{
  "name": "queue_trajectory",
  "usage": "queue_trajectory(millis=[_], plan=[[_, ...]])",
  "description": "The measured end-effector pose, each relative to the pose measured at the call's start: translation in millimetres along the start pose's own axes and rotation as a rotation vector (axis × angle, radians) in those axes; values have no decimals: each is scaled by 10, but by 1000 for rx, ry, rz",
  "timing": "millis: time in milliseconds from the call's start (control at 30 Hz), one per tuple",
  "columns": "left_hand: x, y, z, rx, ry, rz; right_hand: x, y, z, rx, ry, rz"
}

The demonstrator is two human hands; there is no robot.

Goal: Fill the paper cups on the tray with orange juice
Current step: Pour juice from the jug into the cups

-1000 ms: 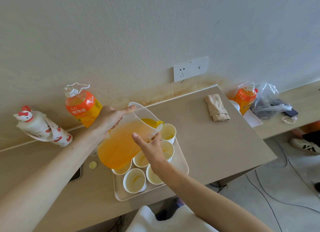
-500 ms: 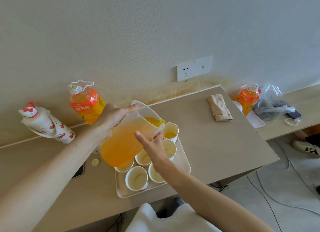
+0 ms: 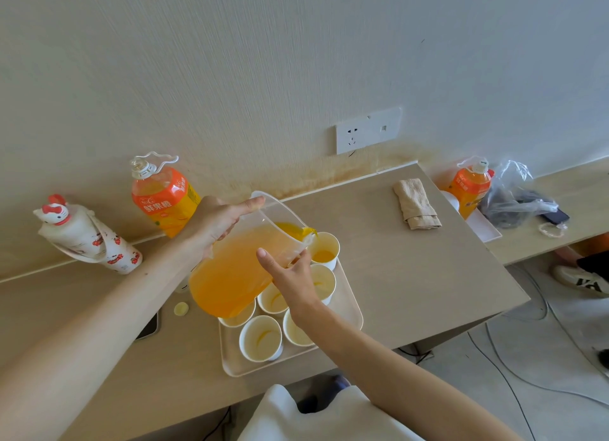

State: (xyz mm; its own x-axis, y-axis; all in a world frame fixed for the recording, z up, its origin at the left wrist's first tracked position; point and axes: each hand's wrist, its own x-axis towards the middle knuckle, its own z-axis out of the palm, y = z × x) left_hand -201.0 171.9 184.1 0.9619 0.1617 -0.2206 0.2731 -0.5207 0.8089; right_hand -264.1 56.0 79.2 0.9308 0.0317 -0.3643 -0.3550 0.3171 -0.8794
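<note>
The clear plastic jug of orange juice [image 3: 237, 275] hangs tilted between the hands. Its long axis runs from the left hand [image 3: 216, 224], clasped round its rim side, across to the spout, which sits just beyond the right hand [image 3: 291, 275] and over the farthest white paper cup [image 3: 324, 247]. The right hand, nearer that cup, grips the jug's wall by the spout. 6 cups stand in the pale rectangular tray [image 3: 351, 304] on the tabletop [image 3: 412, 269] — 1 half under the jug, 1 behind the right wrist — so their levels cannot be read.
</note>
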Motion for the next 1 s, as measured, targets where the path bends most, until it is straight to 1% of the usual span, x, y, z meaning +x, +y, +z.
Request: queue_trajectory(millis=[1000], plan=[[44, -11, -43, 14, -11, -12, 2, -3, 69, 32, 17, 3]])
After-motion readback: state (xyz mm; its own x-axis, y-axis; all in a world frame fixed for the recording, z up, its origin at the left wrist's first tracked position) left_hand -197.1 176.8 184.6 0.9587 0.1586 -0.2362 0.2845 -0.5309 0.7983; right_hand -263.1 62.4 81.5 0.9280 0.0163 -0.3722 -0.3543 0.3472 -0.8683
